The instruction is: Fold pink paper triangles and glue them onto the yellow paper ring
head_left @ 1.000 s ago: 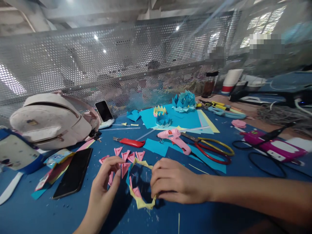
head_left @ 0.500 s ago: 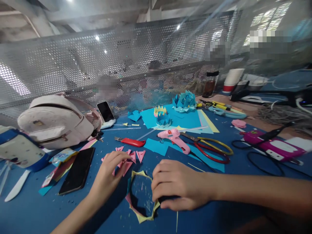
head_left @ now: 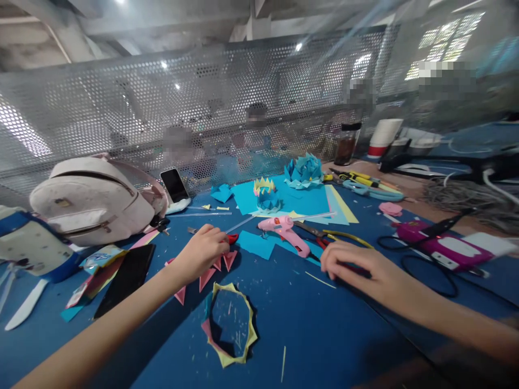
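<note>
Left hand (head_left: 205, 246): curled over the red knife (head_left: 232, 239), can't tell from here if gripping | right hand (head_left: 347, 263): fingers bent by the scissors (head_left: 349, 236), hold also unclear | paper ring (head_left: 252, 327): on the bench (head_left: 312, 335), near pink triangles (head_left: 206, 279)

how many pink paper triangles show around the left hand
5 visible: two triangles beside the left hand, one just beyond the paper ring, one left of the ring, a sliver farthest left. The hand may hide more.

Red cutter (head_left: 232, 239) partly hidden by left grip (head_left: 207, 246), blue-white container (head_left: 36, 244) cut off
</note>
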A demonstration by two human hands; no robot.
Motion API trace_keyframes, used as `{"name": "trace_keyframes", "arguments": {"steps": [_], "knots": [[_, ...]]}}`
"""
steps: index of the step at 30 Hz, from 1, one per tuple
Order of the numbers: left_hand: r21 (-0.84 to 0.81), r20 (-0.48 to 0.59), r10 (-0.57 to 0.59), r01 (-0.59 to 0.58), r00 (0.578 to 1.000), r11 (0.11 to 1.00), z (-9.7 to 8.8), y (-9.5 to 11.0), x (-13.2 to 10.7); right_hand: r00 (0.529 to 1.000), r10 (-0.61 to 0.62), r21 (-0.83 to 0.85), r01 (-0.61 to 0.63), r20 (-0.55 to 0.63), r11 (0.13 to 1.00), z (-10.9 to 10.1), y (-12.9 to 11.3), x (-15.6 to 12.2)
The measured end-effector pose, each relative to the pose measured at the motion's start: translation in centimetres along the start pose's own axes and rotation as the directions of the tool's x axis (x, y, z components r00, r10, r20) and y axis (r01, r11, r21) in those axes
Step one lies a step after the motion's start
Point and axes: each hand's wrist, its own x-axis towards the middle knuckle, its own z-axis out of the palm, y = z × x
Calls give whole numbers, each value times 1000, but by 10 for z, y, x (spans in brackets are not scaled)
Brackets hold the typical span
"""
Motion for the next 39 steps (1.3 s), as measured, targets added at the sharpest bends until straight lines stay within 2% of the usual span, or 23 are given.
{"name": "trace_keyframes", "arguments": {"steps": [3, 6, 10, 15, 18, 20, 23, 26, 29, 34, 37, 39], "knots": [[31, -7, 35, -35, 999, 999, 1, -1, 1, 984, 158, 56, -154, -86, 987, -8, 17, -1], [59, -18, 72, -70, 997, 996, -4, 0, 3, 971, 224, 96, -215, -87, 972, -8, 26, 7], [53, -39, 181, -179, 983, 982, -16, 6, 11, 974, 222, 11, -222, -44, 975, -2, 30, 27], [37, -51, 376, -374, 925, 927, -26, 30, 20, 982, 189, -96, -188, 5, 978, 10, 37, 52], [20, -54, 421, -420, 906, 907, -25, 44, 26, 977, 212, -118, -209, 8, 971, 18, 42, 61], [-12, -49, 412, -413, 910, 911, -24, 49, 29, 975, 223, -121, -221, 4, 968, 20, 43, 64], [-78, -34, 334, -335, 942, 939, -24, 52, 29, 969, 245, -131, -242, 8, 961, 17, 36, 63], [-172, 7, 88, -86, 996, 981, -24, 54, 21, 965, 263, -145, -260, 2, 955, 7, 28, 56], [-266, 107, -130, 154, 986, 951, -21, 58, 15, 963, 269, -155, -266, -7, 951, -4, 26, 48], [-362, 266, -185, 275, 946, 890, -13, 62, 17, 950, 308, -294, -280, 52, 914, -14, 7, 36], [-381, 325, -197, 318, 925, 868, -12, 61, 23, 969, 232, -298, -195, 91, 934, -11, -19, 29], [-384, 358, -198, 337, 913, 860, -13, 61, 27, 969, 191, -261, -146, 157, 954, -6, -35, 26]]}}
